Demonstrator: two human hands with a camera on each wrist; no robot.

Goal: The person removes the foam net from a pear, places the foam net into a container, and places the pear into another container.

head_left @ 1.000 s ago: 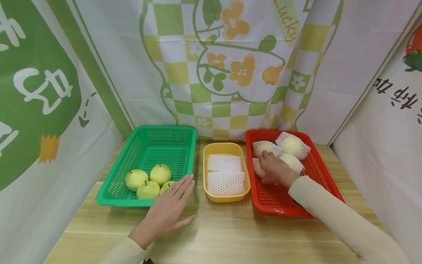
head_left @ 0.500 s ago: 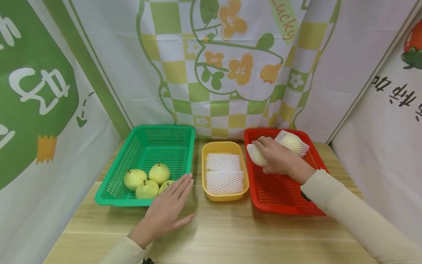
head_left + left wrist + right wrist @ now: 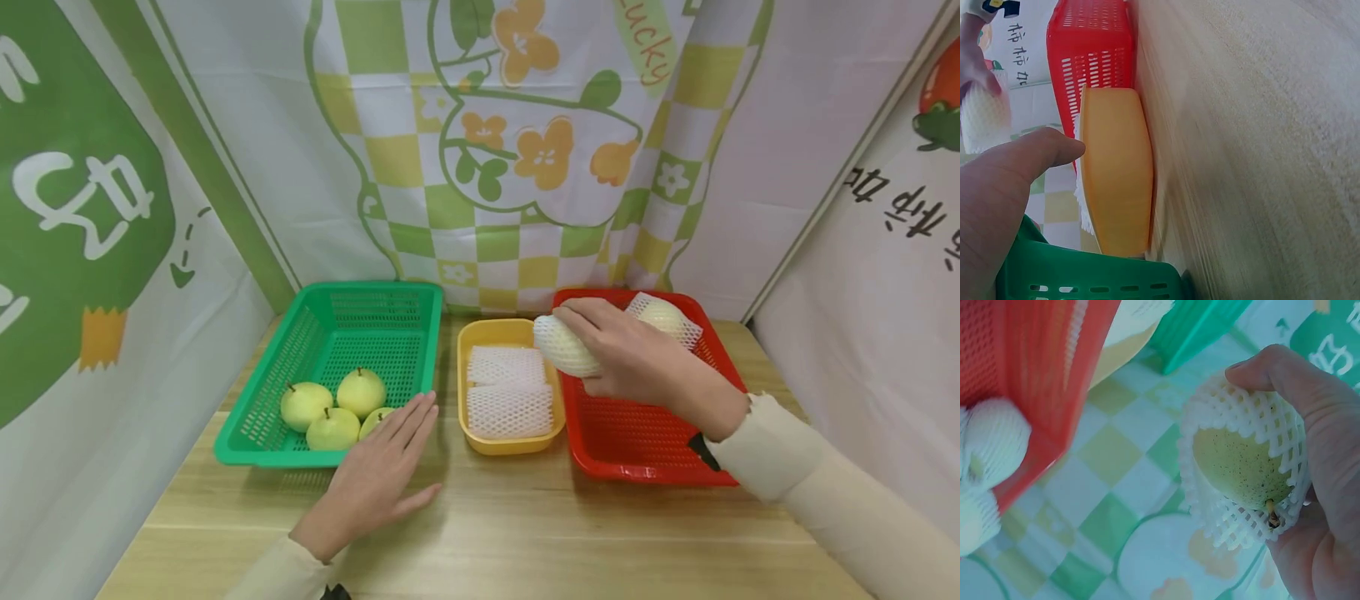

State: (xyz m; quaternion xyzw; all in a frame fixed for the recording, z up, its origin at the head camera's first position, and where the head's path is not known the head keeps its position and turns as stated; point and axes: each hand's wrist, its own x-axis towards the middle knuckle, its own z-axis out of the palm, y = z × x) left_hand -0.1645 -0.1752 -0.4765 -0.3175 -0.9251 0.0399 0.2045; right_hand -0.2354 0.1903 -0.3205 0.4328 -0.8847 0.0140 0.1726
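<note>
My right hand (image 3: 637, 354) grips a pear in a white foam net (image 3: 561, 348), held up over the left rim of the red basket (image 3: 630, 473). In the right wrist view the thumb curls round the netted pear (image 3: 1241, 469), whose stem and speckled skin show through the net's opening. My left hand (image 3: 378, 475) lies with straight fingers at the front right corner of the green basket (image 3: 300, 458), partly covering one pear. Several bare pears (image 3: 333, 430) sit in that basket. In the left wrist view the thumb (image 3: 1035, 153) points toward the yellow container (image 3: 1119, 175).
Between the baskets stands the yellow container (image 3: 517, 447) with flat white foam nets (image 3: 510, 410) inside. Other netted pears (image 3: 997, 440) lie in the red basket, partly hidden by my right hand in the head view. A patterned curtain (image 3: 495, 250) hangs behind the wooden table (image 3: 525, 533).
My right hand has taken a netted pear from within the red basket and lifted it up and leftward to the basket's left rim. The left hand has stayed in place.
</note>
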